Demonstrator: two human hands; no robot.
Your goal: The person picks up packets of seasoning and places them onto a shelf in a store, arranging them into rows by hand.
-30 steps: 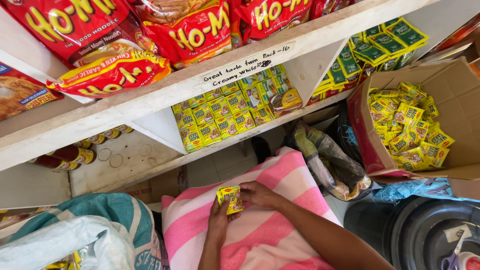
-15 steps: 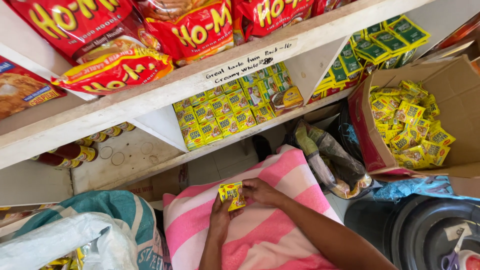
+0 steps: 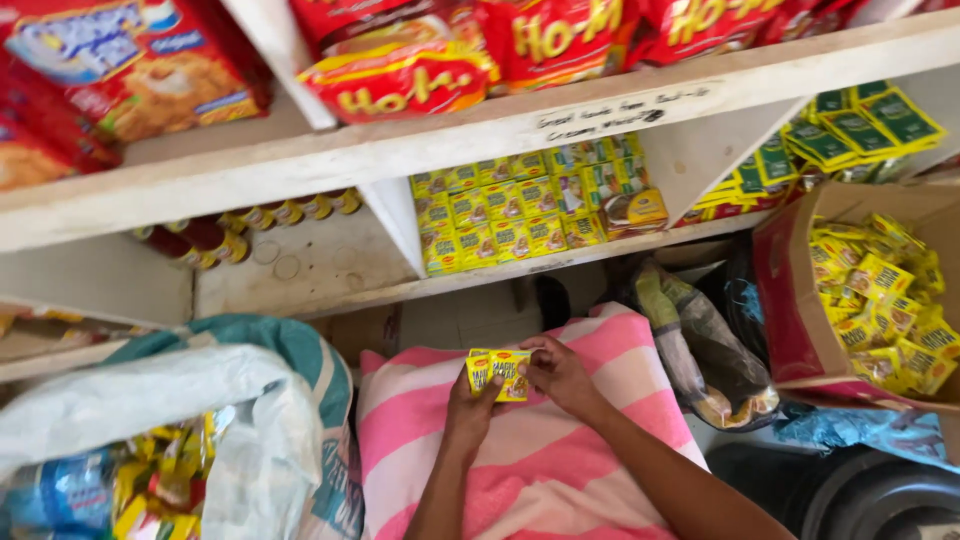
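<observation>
Yellow small cardboard seasoning box | pinched between left hand and right hand, both closed on it | lifted slightly higher than before, above pink-striped cloth | white wooden shelf beyond.

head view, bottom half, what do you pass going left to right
Clear plastic bag of packets → teal-edged sack → left hand → small yellow packets held in both hands → right hand → dark bag → cardboard box of yellow sachets
</observation>
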